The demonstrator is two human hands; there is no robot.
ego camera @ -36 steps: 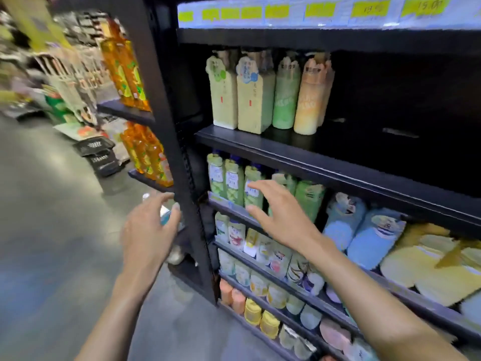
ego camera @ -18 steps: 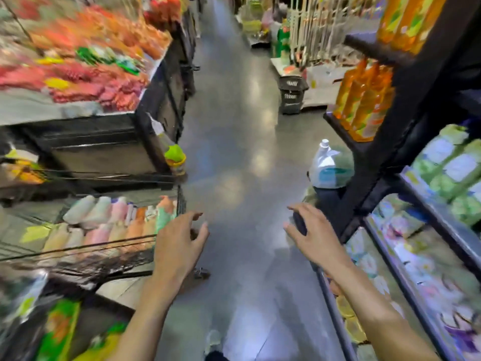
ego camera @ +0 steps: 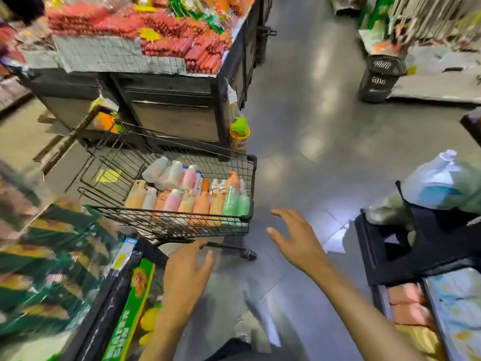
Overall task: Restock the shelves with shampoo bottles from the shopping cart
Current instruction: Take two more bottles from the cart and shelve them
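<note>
shampoo bottles [ego camera: 192, 196] lie in rows inside black wire shopping cart [ego camera: 248, 220], beyond both hands. left hand [ego camera: 186, 277] fingers relaxed, empty, near cart's lower edge. right hand [ego camera: 296, 241] fingers spread, empty, just right of cart.

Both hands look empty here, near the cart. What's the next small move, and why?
Probably reach the right hand over the shopping cart rim for a green bottle at its near right corner. Both it and the left hand are open and empty, and that bottle lies nearest.
</note>
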